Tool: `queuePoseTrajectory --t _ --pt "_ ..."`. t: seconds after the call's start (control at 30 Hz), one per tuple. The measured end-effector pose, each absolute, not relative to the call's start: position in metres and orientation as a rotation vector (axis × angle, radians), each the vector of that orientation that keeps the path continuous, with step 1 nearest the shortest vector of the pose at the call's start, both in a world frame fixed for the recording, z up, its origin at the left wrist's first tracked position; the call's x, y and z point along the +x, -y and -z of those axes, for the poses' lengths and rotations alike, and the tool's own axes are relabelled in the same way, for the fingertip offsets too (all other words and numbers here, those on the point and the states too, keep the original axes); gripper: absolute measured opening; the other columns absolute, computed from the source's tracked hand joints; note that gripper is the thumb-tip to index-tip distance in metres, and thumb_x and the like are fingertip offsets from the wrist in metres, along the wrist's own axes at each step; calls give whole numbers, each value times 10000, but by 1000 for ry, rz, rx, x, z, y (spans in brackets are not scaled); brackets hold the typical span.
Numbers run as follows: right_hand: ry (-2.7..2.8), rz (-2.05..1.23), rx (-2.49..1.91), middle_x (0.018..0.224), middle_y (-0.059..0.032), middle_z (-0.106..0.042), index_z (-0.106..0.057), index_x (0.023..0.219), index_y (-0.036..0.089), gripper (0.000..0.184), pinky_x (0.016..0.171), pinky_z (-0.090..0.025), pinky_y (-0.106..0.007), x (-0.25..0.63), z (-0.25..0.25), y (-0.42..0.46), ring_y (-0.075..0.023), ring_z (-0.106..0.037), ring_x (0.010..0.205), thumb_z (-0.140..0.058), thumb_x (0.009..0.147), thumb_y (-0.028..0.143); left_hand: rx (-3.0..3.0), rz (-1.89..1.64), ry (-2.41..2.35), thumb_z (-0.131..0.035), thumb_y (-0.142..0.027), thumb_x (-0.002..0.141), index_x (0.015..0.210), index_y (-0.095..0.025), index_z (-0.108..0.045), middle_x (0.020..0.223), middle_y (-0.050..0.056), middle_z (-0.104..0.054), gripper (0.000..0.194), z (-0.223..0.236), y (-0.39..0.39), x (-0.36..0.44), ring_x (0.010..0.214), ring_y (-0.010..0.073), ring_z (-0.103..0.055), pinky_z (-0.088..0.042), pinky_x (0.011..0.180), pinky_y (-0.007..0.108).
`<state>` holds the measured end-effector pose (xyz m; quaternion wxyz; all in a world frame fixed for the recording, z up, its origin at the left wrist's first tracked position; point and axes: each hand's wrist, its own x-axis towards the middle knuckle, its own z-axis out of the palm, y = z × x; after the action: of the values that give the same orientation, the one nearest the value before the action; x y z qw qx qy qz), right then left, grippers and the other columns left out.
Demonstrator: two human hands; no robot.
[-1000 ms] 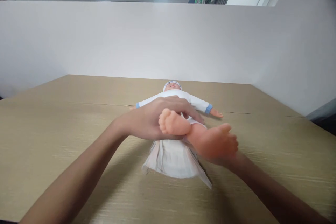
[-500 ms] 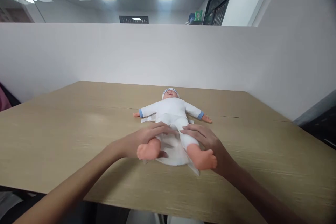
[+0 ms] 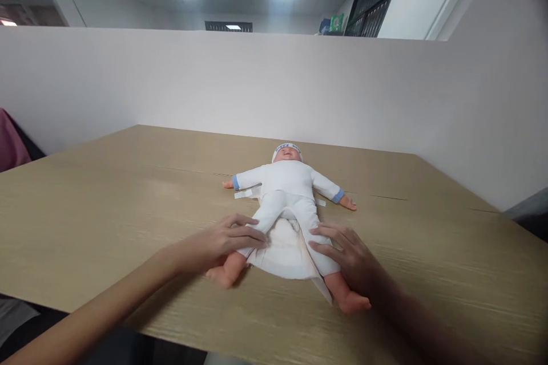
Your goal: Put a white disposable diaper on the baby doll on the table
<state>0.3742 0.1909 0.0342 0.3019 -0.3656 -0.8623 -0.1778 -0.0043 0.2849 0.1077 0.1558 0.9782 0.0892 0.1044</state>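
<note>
A baby doll [image 3: 287, 179] in a white suit with blue cuffs and a white cap lies on its back, arms spread, feet towards me. Beneath its hips and between its legs a white diaper [image 3: 282, 254] is spread out, its front part reaching towards me. Tabs [image 3: 244, 194] stick out on both sides at the doll's waist. My left hand [image 3: 229, 242] rests over the lower leg on the left, fingers stretched out. Across the other leg lie the extended fingers of my right hand [image 3: 345, 251]. Both thumbs are mostly hidden.
The wooden table [image 3: 128, 205] runs back to a low white partition wall [image 3: 257, 85]. Narrow seams cross the tabletop on either side of the doll. Something pink [image 3: 12, 142] shows at the far left edge.
The doll's legs have come down and apart, and both hands have moved with them towards me. More of the diaper shows between the legs. The view has shifted slightly.
</note>
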Motion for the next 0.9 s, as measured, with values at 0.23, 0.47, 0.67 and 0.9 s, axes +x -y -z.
queuePoseTrajectory --t 0.23,0.47,0.67,0.9 --pt "2331 378 -967 1387 -75 -755 -722 1227 252 285 1062 -557 -435 380 -38 -193 -249 -652 1350 -513 1094 112 2675 -260 -317 -564 -17 968 1586 -358 -538 1563 47 -655 706 -117 -282 -3 1438 299 -524 -486 1199 469" --pt "2430 96 -1288 1496 -87 -688 -656 1334 242 301 1124 -546 -496 355 -83 -161 -296 -619 1399 -550 1053 219 2603 -276 -528 -657 -221 979 1422 -320 -641 1459 18 -690 455 -120 -261 11 1379 308 -519 -450 1195 441" --pt "2333 452 -1357 1453 -186 -700 -626 1449 167 522 975 -583 -580 319 -57 -150 -432 -634 1303 -675 991 413 2697 -412 -762 -703 -169 909 1157 -245 -664 1256 60 -713 262 -96 -247 32 1208 330 -535 -460 1065 482" --pt "2185 216 -1433 956 -70 -736 -703 1131 241 273 719 -533 -380 328 -72 -181 -259 -679 850 -467 1045 136 2541 -590 -918 -476 -280 1078 1024 -227 -657 1040 74 -718 196 -110 -263 40 1012 288 -595 -492 896 434"
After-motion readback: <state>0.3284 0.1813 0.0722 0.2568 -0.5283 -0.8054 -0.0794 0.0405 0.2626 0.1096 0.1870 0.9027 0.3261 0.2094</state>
